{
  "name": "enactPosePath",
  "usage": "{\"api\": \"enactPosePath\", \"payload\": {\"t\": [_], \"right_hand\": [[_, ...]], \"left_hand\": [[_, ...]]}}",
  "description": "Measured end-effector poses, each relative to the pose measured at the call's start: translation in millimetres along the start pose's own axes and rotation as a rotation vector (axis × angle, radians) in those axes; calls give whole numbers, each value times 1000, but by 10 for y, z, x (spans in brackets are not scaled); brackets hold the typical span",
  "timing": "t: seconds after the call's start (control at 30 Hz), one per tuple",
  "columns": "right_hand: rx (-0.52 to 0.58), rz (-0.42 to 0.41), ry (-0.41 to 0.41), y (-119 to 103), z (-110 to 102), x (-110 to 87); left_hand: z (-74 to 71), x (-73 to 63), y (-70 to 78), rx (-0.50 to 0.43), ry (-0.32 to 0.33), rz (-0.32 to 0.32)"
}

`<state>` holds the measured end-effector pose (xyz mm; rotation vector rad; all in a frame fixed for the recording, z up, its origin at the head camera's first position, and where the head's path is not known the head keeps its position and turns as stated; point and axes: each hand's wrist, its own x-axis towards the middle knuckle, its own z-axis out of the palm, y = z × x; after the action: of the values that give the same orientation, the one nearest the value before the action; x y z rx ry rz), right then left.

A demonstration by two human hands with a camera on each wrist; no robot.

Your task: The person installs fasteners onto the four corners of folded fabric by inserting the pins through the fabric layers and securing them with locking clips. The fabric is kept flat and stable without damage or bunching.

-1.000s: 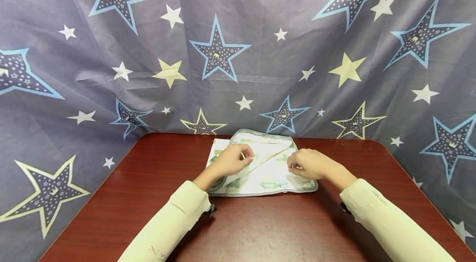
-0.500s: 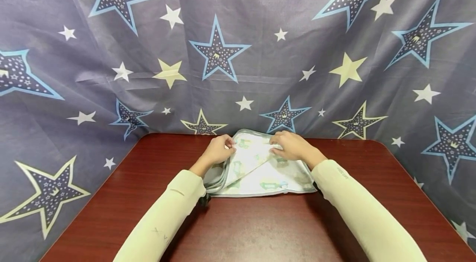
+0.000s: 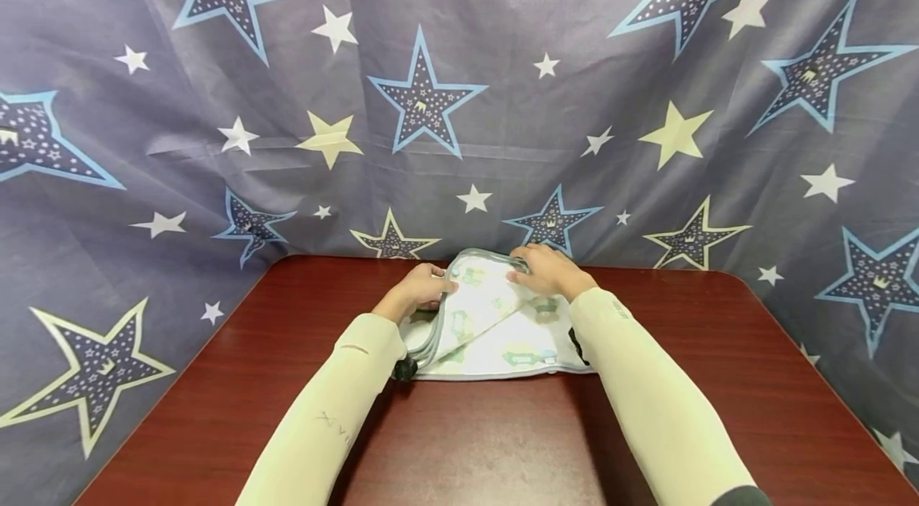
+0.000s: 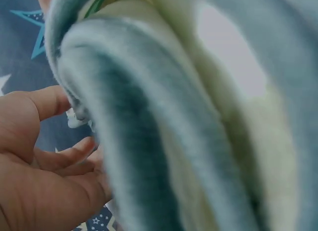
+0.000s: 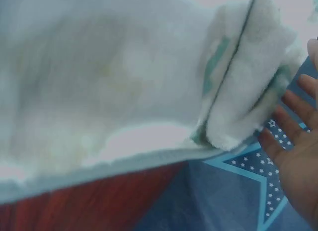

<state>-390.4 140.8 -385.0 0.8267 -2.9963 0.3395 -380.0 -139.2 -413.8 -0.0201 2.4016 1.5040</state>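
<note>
A folded white plush cloth (image 3: pixel 495 330) with grey-blue edging and pale green prints lies at the back of the table. My left hand (image 3: pixel 419 288) pinches the layered left edge of its upper flap. In the left wrist view the thumb of that hand (image 4: pixel 44 156) meets the rounded trim while the other fingers reach behind it. At the far edge, my right hand (image 3: pixel 549 270) holds the top of the flap, thumb on the near side. The right wrist view shows its fingers (image 5: pixel 298 116) beside a thick fold (image 5: pixel 243 92) of the cloth.
The dark red-brown table (image 3: pixel 474 442) extends around the cloth on both sides and in front. A grey-blue curtain (image 3: pixel 287 107) with printed stars hangs right behind the table's back edge.
My right hand has moved from the cloth's right side up and left to its far edge. My left hand has shifted left to the flap's edge. The upper flap now lies further open.
</note>
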Motion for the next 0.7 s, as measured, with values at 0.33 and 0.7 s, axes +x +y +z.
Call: {"api": "enactPosePath", "payload": {"t": [0.33,0.7], "right_hand": [[79,50,-31,-59,31,57],[56,75,-61,-28,43,107]], "left_hand": [[43,56,67,-187,-77,-61],[107,-7,96,-357,-117,9]]}}
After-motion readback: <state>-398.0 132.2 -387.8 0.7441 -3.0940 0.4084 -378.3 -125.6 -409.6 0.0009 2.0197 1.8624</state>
